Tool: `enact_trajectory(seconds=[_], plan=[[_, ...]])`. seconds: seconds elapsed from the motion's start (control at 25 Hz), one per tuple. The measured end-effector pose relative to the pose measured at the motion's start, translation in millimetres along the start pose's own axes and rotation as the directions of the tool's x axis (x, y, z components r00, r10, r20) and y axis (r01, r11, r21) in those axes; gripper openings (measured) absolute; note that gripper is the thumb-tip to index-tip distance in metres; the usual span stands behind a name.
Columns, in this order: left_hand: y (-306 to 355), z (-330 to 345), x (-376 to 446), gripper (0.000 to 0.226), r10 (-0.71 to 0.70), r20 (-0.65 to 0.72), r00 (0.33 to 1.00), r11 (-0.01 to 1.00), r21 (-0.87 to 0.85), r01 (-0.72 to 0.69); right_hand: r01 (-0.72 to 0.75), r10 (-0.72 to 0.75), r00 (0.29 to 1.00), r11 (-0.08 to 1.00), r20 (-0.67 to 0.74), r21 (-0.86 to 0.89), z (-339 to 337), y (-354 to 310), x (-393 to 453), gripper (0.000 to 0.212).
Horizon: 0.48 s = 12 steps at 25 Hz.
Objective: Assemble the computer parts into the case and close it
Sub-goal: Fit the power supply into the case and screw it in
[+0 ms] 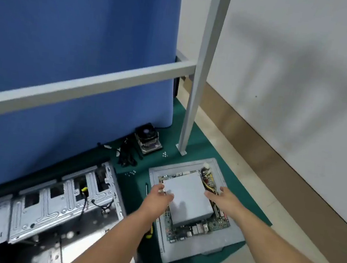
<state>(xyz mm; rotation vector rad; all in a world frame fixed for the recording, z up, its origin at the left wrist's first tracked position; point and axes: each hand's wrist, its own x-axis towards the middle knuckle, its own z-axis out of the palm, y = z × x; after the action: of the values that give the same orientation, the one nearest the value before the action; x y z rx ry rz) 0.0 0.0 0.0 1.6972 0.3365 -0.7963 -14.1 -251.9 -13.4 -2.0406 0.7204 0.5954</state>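
Observation:
A grey power supply box (189,198) lies on a green motherboard (201,229), which rests on the grey case side panel (205,251) on the green mat. My left hand (159,195) reaches to the box's left edge, fingers spread and relaxed, at or just over that edge. My right hand (221,196) hovers at the box's right side, fingers loosely extended. Neither hand grips anything. The open metal computer case (55,202) lies to the left, with black and yellow cables inside.
A CPU cooler with fan (147,139) and a bundle of black cables (127,154) sit at the back by the blue partition (81,48). Small screws (164,154) lie on the mat. A grey frame post (188,120) stands behind the panel. A screwdriver (147,189) lies left of it.

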Motion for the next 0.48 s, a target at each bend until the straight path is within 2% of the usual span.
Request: enact_trajectory(seconds=[0.08,0.12,0.2,0.32,0.48], plan=[[-8,19,22,0.069,-0.117,-0.040,0.992,0.991,-0.077,0.113,-0.032,0.029,0.999,0.998,0.045,0.059,4,-1,22,0.109],[-14,24,28,0.071,-0.150,-0.010,0.989,0.980,-0.135,0.147,-0.037,0.032,0.996,0.998,0.083,0.057,8,-2,30,0.113],[-24,29,39,0.068,-0.192,0.030,0.981,0.955,-0.224,0.194,-0.062,0.053,0.988,0.996,0.148,0.061,17,-5,39,0.122],[-27,35,46,0.059,-0.208,0.066,0.976,0.941,-0.258,0.218,-0.093,0.077,0.979,0.993,0.190,0.076,21,-1,50,0.133],[-28,45,53,0.064,-0.255,0.053,0.965,0.931,-0.257,0.260,-0.075,0.050,0.972,0.992,0.228,0.101,25,2,57,0.128]])
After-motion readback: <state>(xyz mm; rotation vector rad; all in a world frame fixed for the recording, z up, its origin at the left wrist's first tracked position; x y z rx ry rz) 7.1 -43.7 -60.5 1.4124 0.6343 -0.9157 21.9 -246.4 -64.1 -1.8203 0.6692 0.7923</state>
